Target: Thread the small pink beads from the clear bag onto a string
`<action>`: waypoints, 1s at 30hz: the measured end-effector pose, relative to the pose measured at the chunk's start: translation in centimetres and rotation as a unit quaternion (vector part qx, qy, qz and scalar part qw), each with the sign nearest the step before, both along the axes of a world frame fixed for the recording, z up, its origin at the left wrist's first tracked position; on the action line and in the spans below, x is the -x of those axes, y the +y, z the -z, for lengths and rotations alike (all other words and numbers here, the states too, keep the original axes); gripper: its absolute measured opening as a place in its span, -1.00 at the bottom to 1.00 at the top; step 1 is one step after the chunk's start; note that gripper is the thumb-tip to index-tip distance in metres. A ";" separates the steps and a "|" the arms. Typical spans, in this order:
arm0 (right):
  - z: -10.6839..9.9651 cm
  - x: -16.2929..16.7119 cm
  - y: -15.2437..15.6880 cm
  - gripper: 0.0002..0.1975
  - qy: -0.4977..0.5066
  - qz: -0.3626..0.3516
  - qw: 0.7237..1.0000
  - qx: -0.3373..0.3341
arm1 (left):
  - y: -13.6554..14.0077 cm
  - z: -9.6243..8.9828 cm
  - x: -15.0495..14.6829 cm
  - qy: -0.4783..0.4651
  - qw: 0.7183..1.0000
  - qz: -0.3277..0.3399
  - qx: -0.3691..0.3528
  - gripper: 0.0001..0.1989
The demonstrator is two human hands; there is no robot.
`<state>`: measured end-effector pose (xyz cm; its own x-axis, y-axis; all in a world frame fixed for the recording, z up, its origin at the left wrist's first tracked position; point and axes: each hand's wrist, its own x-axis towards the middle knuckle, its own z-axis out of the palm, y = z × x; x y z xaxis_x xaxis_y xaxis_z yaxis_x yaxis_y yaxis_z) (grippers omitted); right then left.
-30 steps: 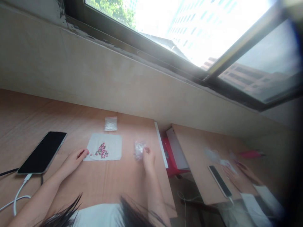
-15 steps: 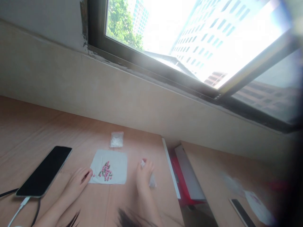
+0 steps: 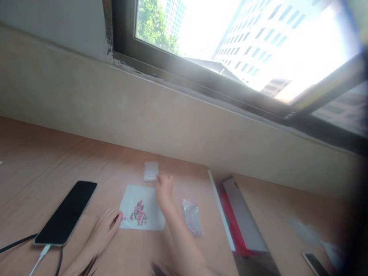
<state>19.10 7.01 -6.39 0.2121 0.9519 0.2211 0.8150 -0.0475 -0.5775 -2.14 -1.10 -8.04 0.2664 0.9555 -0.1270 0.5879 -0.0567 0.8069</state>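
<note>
My left hand (image 3: pixel 107 226) lies on the wooden table at the left edge of a white square sheet (image 3: pixel 153 220), fingers curled closed. Whatever is in its fingers, if anything, is too small to make out. A pink bead (image 3: pixel 124 218) sits at its fingertips. Several pink beads (image 3: pixel 140 211) with dark greenish pieces among them are heaped on the sheet. My right hand (image 3: pixel 164 186) is at the lower right corner of a small clear zip bag (image 3: pixel 151 171) with white contents; blur hides whether its fingers grip it. A second clear zip bag (image 3: pixel 191 215), with some pink in it, lies right of my right forearm.
A black phone (image 3: pixel 67 212) with a white charging cable (image 3: pixel 41 255) lies at the left. Past the table's right edge are a red item (image 3: pixel 234 226) and another table (image 3: pixel 276 203) with a second phone (image 3: pixel 314 264). A wall and window (image 3: pixel 207 80) stand behind.
My right hand has let go of the bag on the right and moved up and left to the other bag. My left hand stays at the sheet's edge. The camera view has shifted slightly.
</note>
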 end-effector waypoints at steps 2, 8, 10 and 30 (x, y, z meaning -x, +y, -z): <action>-1.7 -0.2 -1.3 -0.75 0.080 0.027 0.996 -0.035 | 0.1 0.4 0.2 -0.013 1.000 0.000 0.013 -0.76; -4.2 1.5 -7.3 -0.75 0.450 0.027 0.892 0.032 | 0.9 0.6 -0.1 -0.072 0.994 0.008 0.080 -0.63; -3.3 2.1 -8.9 -0.73 0.520 0.009 0.850 0.083 | 1.2 -0.5 -0.6 -0.127 0.983 0.038 0.126 -0.59; -5.0 4.4 -14.1 -0.68 0.336 -0.075 0.931 0.121 | -0.6 -7.7 -3.0 -0.076 0.983 0.164 0.021 -0.72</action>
<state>14.68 -7.05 -1.35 0.0860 0.9867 -0.1379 0.2808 -0.1568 -0.9469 0.87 -1.71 -0.34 0.5776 0.8103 -0.0994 0.4166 -0.1878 0.8895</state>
